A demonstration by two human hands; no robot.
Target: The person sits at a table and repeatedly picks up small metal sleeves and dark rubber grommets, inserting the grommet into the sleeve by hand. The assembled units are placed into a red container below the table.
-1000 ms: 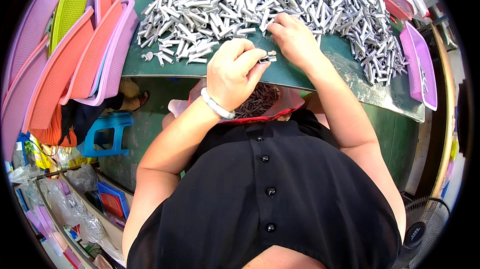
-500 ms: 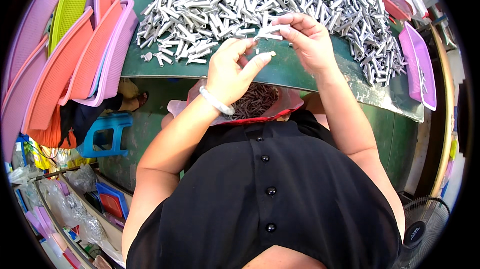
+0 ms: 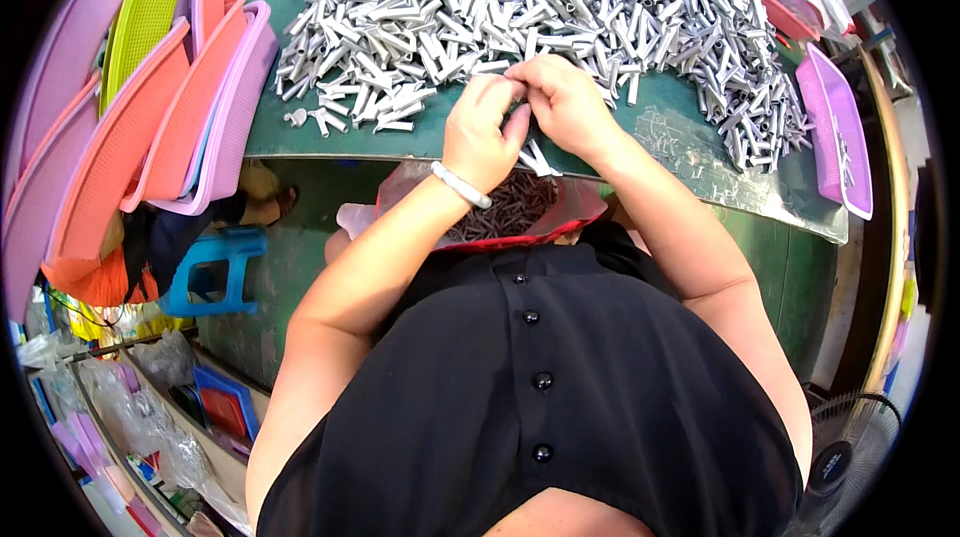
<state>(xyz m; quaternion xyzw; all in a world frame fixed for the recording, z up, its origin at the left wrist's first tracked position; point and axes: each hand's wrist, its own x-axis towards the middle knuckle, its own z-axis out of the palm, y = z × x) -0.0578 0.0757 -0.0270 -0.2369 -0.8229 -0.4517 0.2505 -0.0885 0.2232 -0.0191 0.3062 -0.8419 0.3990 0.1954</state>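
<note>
At the far left a stack of plastic trays point(image 3: 150, 107), pink, orange and green, leans against the edge of the green table point(image 3: 340, 137), with a blue stool point(image 3: 215, 272) on the floor below. Across the tabletop lies a big heap of small silver metal clips point(image 3: 520, 7).

Near the table's front edge the left hand point(image 3: 482, 132) and the right hand point(image 3: 566, 102) meet, fingertips pinched narrow around one silver clip point(image 3: 537, 155), whose prongs stick out below the hands; how the clip is gripped inside the fingers is hard to make out. Under the hands, on the lap, sits a red tray point(image 3: 560, 227) holding darker small pieces point(image 3: 505, 212).

This looks like the fitting step: one clip being assembled or checked between both hands. The next move likely calls for a steady pinch and a short drop over the lap tray.

At the right edge lies a purple tray point(image 3: 840, 127).
</note>
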